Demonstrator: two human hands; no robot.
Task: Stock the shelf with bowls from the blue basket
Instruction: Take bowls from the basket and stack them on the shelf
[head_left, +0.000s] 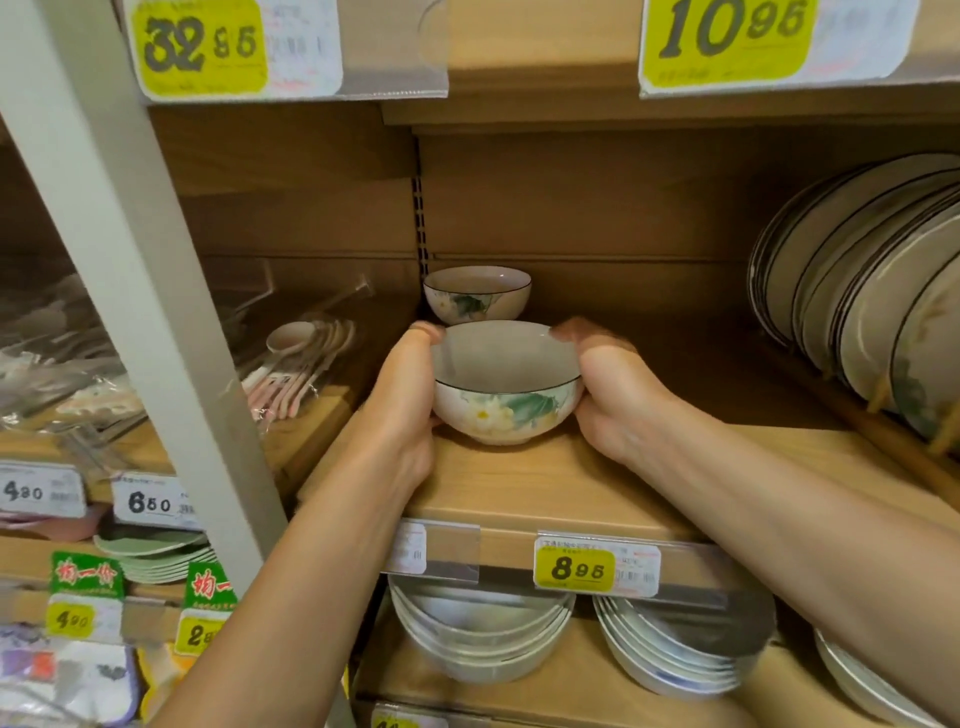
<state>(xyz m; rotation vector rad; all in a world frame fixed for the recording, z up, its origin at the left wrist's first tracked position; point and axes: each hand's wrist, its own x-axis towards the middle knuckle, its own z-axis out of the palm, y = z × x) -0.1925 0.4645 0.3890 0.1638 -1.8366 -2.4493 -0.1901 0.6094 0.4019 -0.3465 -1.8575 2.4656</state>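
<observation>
Presently the left hand (402, 400) and right hand (610, 387) clasp a floral bowl (506, 384) from both sides, near the shelf (561, 483) board's front edge. Recommended: push it straight back, stopping short of the rear bowl (477, 293) in the back-left corner.

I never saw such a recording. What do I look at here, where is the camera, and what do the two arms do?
No machine here: these are a person's bare arms. The one picture comes from a camera worn on the head, looking forward and down. The left hand and the right hand grip a flowered bowl from both sides, low over the wooden shelf; whether it already rests there I cannot tell. A second bowl with the same pattern stands behind it. Plates stand on edge at the right, packed spoons lie at the left.
</observation>
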